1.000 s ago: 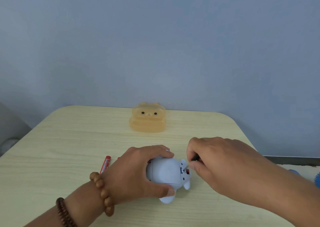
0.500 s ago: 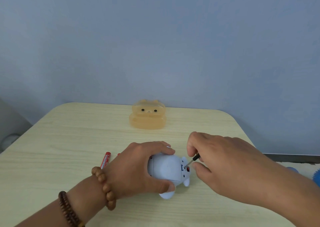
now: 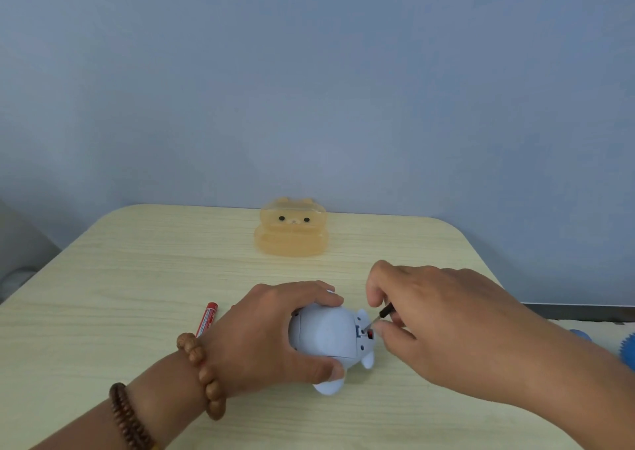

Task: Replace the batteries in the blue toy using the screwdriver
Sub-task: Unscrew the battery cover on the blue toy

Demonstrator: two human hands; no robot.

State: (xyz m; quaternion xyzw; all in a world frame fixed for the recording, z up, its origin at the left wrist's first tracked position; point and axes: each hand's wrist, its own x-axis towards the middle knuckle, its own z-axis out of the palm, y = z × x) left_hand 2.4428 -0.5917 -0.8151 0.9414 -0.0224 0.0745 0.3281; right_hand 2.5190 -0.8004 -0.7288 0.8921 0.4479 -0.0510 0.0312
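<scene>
The pale blue toy [image 3: 326, 338] lies on its side near the middle of the wooden table [image 3: 137, 277]. My left hand [image 3: 271, 332] grips its body from the left, fingers over the top and thumb at the front. My right hand [image 3: 436, 315] pinches a thin dark screwdriver [image 3: 381, 315], whose tip points down-left into a small recess with something red inside on the toy's right end. A red battery [image 3: 207, 319] lies on the table behind my left wrist.
A translucent orange bear-shaped box [image 3: 292, 231] stands at the far middle of the table. Blue objects [image 3: 628, 346] show past the table's right edge. A plain wall rises behind.
My right hand has drawn back slightly, so the screwdriver shaft now shows more, its tip still at the toy. The view has dipped a little. My left hand keeps its hold.
</scene>
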